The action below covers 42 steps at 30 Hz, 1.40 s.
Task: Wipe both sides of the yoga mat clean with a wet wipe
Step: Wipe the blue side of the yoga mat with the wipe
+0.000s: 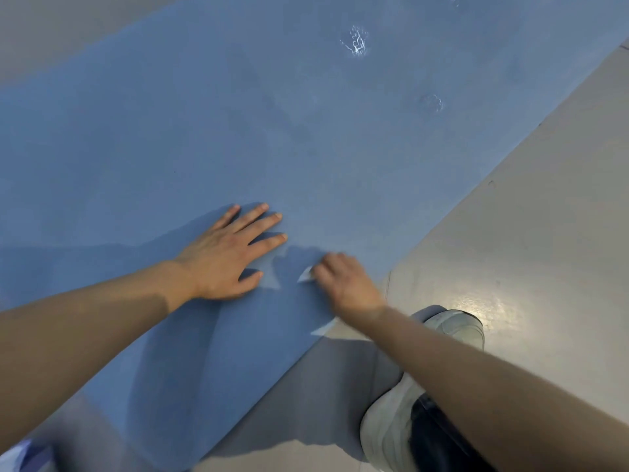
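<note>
A blue yoga mat (238, 131) lies flat on a grey floor, running from the lower left to the upper right. My left hand (228, 257) rests on it palm down with the fingers spread and straight. Just to the right, near the mat's right edge, my right hand (343, 281) is blurred with its fingers curled over a white wet wipe (305, 274), whose corner sticks out on the left of the knuckles. A second pale corner shows under my right wrist at the mat's edge. Wet streaks and foamy spots (355, 40) mark the far part of the mat.
The grey floor (527, 216) borders the mat on the right and at the top left. My shoes (452, 327) stand on the floor right beside the mat's near right edge, one under my right forearm. A bright glare lies on the floor by them.
</note>
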Motion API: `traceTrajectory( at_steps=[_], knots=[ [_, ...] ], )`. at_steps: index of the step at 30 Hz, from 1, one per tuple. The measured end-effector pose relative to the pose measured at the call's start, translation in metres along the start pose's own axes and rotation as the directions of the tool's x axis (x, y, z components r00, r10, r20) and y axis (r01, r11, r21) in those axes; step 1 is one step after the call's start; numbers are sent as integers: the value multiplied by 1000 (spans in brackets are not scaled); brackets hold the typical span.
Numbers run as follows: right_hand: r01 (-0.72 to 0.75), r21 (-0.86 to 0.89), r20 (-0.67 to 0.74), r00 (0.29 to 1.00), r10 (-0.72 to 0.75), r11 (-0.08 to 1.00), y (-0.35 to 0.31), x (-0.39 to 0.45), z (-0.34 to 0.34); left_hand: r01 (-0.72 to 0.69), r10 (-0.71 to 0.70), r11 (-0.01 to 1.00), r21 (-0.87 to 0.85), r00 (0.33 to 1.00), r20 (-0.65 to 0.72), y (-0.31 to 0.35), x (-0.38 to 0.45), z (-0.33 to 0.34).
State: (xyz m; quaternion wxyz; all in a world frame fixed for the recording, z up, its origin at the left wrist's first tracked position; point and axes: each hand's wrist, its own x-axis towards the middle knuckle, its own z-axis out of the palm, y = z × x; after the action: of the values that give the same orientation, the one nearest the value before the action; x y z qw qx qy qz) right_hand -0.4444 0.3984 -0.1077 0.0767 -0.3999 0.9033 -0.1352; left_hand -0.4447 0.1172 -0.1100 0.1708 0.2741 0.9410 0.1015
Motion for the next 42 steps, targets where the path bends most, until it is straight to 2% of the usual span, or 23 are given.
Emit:
traceTrajectory(
  at_steps=[2, 5, 7, 8, 10, 12, 14, 17, 22, 24, 26, 29, 31, 33, 35, 38, 40, 42],
  knots=[
    [-185, -65, -67, 981, 181, 981, 50, 6, -14, -11, 11, 1000, 7, 1000, -3, 4, 2, 0],
    [-470, -95, -152, 878, 454, 878, 103, 7, -37, -30, 30, 1000, -2, 999, 25, 9, 4, 1],
    [-552, -79, -177, 827, 533, 830, 106, 7, -39, -54, 54, 999, -2, 997, 48, 13, 5, 2],
    [-551, -64, -184, 826, 533, 832, 97, 7, -36, -65, 64, 998, 11, 996, 60, 15, 5, 3],
    [-457, -10, -162, 878, 450, 889, 60, 0, -21, -71, 69, 997, 36, 995, 71, 16, 6, 4],
    [-272, 54, -69, 959, 275, 961, 8, -14, -4, -93, 91, 995, 27, 994, 66, 17, 6, 4],
    [-82, 97, 56, 995, 77, 992, -44, -30, 10, -142, 141, 990, 0, 988, 68, 19, 8, 4],
    [82, 156, 176, 978, -110, 984, -78, -44, 21, -161, 163, 987, -29, 979, 123, 24, 12, 1],
    [222, 119, 148, 960, -238, 968, -40, -39, 9, -153, 154, 988, -21, 984, 94, 25, 14, -3],
    [142, 49, 92, 985, -146, 989, 3, -35, -2, -146, 146, 989, -11, 986, 86, 26, 15, -4],
    [-102, -27, 6, 995, 102, 994, 61, -33, -19, -136, 136, 991, -3, 987, 85, 28, 15, -5],
    [-492, -73, -90, 870, 485, 868, 139, -30, -51, -124, 125, 992, -38, 991, 38, 32, 18, -7],
    [-608, -49, -131, 790, 598, 792, 155, -23, -61, -118, 116, 992, -42, 993, -32, 36, 25, -9],
    [-635, 4, -173, 760, 626, 772, 143, -16, -58, -102, 101, 995, -9, 991, -92, 42, 38, -12],
    [-560, 57, -153, 813, 562, 826, 113, -16, -46, -67, 67, 998, 3, 989, -130, 47, 54, -18],
    [-271, 105, -27, 961, 276, 957, 59, -21, -26, -19, 17, 1000, -10, 990, -141, 50, 76, -25],
    [-129, 100, 49, 991, 125, 987, 38, -23, -20, 4, -2, 1000, 21, 996, -90, 51, 88, -31],
    [-38, 88, 81, 996, 31, 995, 40, -21, -22, 56, -57, 997, 55, 998, 19, 49, 97, -36]
  ],
)
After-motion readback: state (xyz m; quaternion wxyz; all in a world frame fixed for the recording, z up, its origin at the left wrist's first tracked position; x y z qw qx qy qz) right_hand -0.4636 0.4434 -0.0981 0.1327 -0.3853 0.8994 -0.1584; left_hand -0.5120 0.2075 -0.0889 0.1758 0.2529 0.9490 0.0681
